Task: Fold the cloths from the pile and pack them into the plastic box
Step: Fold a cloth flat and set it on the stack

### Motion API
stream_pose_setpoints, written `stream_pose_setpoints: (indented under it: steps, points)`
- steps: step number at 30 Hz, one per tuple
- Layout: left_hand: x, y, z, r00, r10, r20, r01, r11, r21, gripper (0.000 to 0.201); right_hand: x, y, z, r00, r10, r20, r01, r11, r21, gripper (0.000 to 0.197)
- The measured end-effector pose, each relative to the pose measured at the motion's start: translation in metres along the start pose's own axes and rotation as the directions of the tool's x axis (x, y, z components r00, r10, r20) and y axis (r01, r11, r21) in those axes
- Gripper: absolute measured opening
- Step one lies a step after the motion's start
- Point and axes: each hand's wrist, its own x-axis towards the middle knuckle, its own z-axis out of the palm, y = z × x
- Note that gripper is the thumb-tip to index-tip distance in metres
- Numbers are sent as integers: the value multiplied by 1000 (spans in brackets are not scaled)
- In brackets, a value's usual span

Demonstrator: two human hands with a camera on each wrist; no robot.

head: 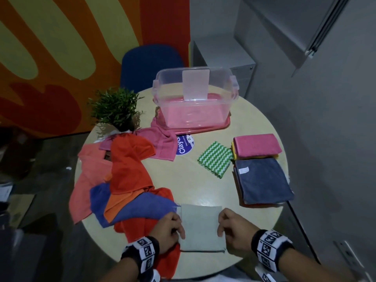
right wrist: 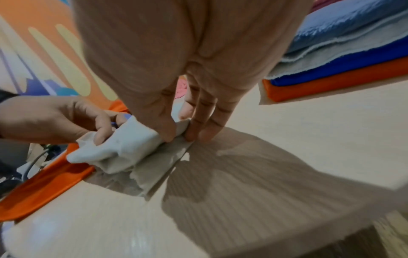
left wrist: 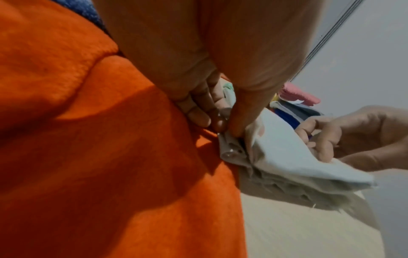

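At the near edge of the surface (head: 203, 176), the left hand (head: 168, 231) and right hand (head: 234, 231) each pinch a side of the folded grey cloth (head: 200, 228), fingers curled. The pile (head: 126, 180) lies left, the box (head: 195, 98) far, folded stacks (head: 262, 176) right.

Both forearms reaching forward side by side, each wrist wrapped in a black band with white coded markers. Left hand (head: 171, 226) palm down, thumb and curled fingers (left wrist: 198, 115) pinching the left edge of a pale grey folded cloth (head: 200, 228). Right hand (head: 234, 228) mirrored, thumb and fingers (right wrist: 205, 120) pointing down, nipping the right edge of the same cloth. Knuckles of both bent, hands near each other but apart.
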Motion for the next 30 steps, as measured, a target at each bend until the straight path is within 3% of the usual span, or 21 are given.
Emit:
stream_pose_setpoints:
  steps: [4,8,10,13,20,24,27,30]
  points:
    - [0,1,5,998,-66,1,66,996,51,6,1,-11,-1,995,93,41,-93,996,-2,16]
    - [12,12,8,956,-194,-220,190,981,-40,33,6,-18,-3,973,206,-109,-193,974,114,27]
    - [21,19,6,918,-319,-233,290,945,-151,44,11,-19,-5,927,329,-179,-296,936,191,35]
    - [33,27,3,889,-396,-231,383,918,-100,27,17,-17,-11,892,434,-129,-378,871,313,40]
    - [56,42,-9,926,-321,-199,274,934,-230,23,22,-15,-32,877,398,-271,-329,906,266,40]
    - [59,42,-14,912,-313,-265,257,939,-226,21,18,-15,-29,917,333,-219,-315,942,114,52]
    - [60,42,-18,904,-352,-244,294,924,-245,27,16,-16,-29,915,356,-190,-338,933,119,54]
    - [64,41,-20,924,-343,-170,322,936,-141,39,18,-17,-33,901,400,-166,-378,913,151,47]
